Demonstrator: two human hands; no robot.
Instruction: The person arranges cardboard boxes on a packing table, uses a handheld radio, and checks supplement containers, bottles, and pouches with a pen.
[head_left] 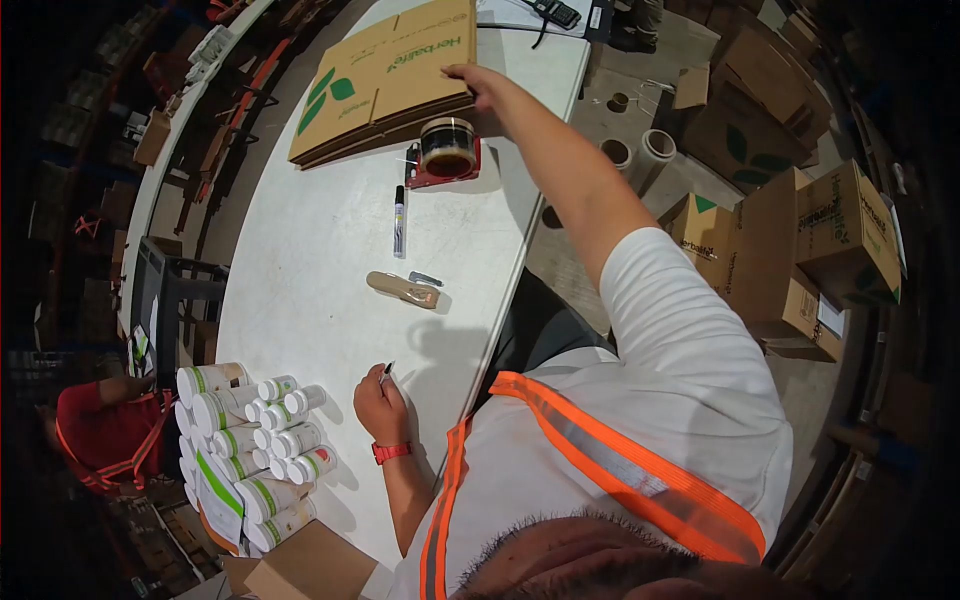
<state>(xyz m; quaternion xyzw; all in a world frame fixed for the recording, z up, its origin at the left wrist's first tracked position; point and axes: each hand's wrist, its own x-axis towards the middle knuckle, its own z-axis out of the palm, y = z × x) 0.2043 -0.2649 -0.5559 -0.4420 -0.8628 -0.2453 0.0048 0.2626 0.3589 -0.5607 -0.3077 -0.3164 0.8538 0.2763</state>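
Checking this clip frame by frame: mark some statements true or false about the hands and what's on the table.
1. The right hand touches the flattened boxes. True.
2. The red wristband is on the right wrist. False: it is on the left.
3. The marker lies on the table, apart from both hands. True.
4. The white containers are nearer the right hand. False: they are nearer the left hand.
5. The tape roll is inside a carton. False: it is on the table.

"Herbalife" is printed in green, beside a leaf sign, on the stack of flattened brown cardboard boxes point(395, 75). The same name is borne by the brown cardboard cartons point(850, 220) at right. The labels on the white, green-banded plastic tubs point(268, 497) cannot be read.
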